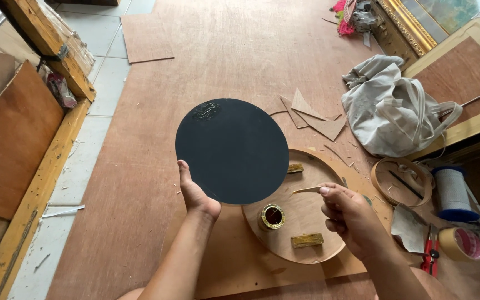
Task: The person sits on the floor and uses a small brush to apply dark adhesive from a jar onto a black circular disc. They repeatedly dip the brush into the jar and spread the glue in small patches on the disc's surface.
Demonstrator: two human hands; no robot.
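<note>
Left hand (pixel 195 194) fingers behind black disc (pixel 231 151), round board (pixel 306 222) half-covered

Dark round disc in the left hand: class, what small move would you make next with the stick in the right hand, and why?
Probably bring the thin wooden stick in the right hand up to the dark round disc, which the left hand holds tilted up. One shiny glue-like patch shows near its top edge; the rest looks bare. A small open tin stands on the round wooden board below.

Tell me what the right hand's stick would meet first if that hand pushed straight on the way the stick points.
Probably the black disc held up by the left hand: the right hand aims its thin wooden stick left at the disc's lower right edge, though depth is unclear.
</note>
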